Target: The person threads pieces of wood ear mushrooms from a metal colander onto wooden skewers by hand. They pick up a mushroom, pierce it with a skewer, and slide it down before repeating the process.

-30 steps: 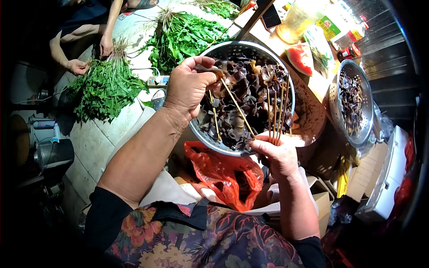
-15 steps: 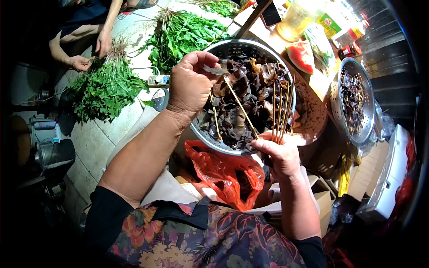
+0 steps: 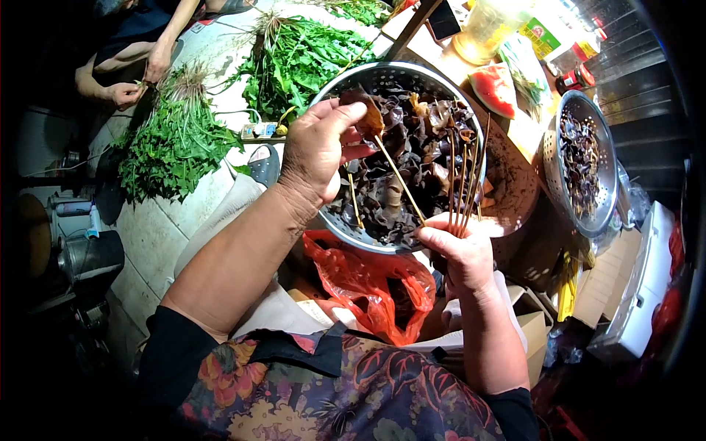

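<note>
My left hand (image 3: 315,147) pinches a dark brown wood ear mushroom piece (image 3: 373,117) between thumb and fingers, right at the upper tip of a bamboo skewer (image 3: 399,181). That skewer slants down to my right hand (image 3: 468,259), whose thumb and fingers close around its lower end. The same hand grips several more skewers (image 3: 465,187), fanned upward. Beneath both hands is a metal colander (image 3: 340,234) full of dark, wet wood ear mushrooms (image 3: 434,117). Another skewer (image 3: 354,198) leans among the mushrooms on the left side.
A red plastic bag (image 3: 368,279) lies below the colander. Leafy greens (image 3: 173,151) cover the floor at left, where another person's hands (image 3: 131,94) work. At right stand a second colander (image 3: 610,147) of mushrooms, a watermelon slice (image 3: 493,90) and a white box (image 3: 634,294).
My left hand has turned over, bringing the wood ear piece onto the skewer's tip with its brown side showing. My right hand has stayed put. The other person's hands have shifted slightly up and left.
</note>
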A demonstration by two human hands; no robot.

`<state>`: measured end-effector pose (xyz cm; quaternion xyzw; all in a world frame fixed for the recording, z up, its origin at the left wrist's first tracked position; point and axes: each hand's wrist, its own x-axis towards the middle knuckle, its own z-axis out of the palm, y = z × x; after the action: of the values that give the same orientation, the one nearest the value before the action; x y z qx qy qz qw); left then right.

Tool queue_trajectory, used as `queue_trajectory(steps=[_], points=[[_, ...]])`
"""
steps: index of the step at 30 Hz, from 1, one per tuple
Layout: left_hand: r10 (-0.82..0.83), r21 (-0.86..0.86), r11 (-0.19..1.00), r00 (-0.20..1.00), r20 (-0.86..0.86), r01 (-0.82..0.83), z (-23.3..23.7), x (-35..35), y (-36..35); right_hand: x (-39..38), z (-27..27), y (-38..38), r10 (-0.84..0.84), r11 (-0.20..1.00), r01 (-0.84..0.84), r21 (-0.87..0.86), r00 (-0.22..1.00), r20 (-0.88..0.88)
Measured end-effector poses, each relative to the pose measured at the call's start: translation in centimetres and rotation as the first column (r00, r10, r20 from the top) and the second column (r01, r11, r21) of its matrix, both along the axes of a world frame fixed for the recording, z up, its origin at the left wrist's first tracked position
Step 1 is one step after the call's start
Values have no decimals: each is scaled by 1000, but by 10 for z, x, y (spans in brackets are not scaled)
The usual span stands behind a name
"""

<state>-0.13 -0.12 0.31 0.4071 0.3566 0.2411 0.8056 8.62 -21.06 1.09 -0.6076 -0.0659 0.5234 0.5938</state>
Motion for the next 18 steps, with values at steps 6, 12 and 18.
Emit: queue_trajectory(steps=[6, 12, 18], points=[[12, -163, 987, 997, 82, 2, -9, -4, 11, -2, 0, -4, 45, 998, -47, 29, 998, 51], [-78, -240, 966, 994, 70, 93, -13, -6, 10, -7, -2, -5, 50, 997, -55, 46, 993, 108], [-142, -194, 969, 987, 75, 154, -13, -4, -7, -10, -7, -4, 50, 996, -59, 60, 989, 140]])
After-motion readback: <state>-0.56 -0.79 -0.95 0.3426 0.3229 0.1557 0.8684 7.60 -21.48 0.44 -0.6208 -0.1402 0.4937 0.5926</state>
